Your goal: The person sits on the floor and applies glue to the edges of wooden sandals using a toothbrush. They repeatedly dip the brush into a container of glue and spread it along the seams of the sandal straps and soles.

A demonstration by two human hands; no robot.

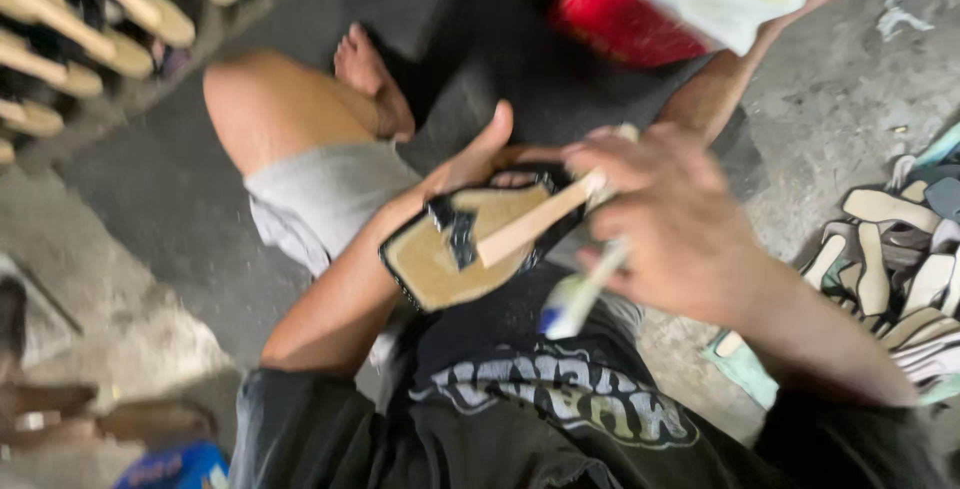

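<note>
Here's the left hand [480,164] wrapped around the far end of a shoe sole [470,244], thumb sticking up, holding it out over the lap. The sole is tan on its upper face, edged all round in black, with a black strap piece lying across the middle, and it sits tilted with its rounded end toward the left knee. The right hand [670,224] comes in above it, fingers closed on a pale wooden stick [530,224] that slants down onto the tan face. Also caught in that same hand, a white brush [580,294] with a bluish tip, blurred, pointing down toward the black shirt [540,399].

Around the person: grey shorts, bare legs and feet on a concrete floor [170,199]. Up ahead, a red container [620,14] with a whitish jug resting on it. Off to the right, a heap of pale cut sole pieces [900,259]. Top left, rows of tan soles [90,19] on a rack.
</note>
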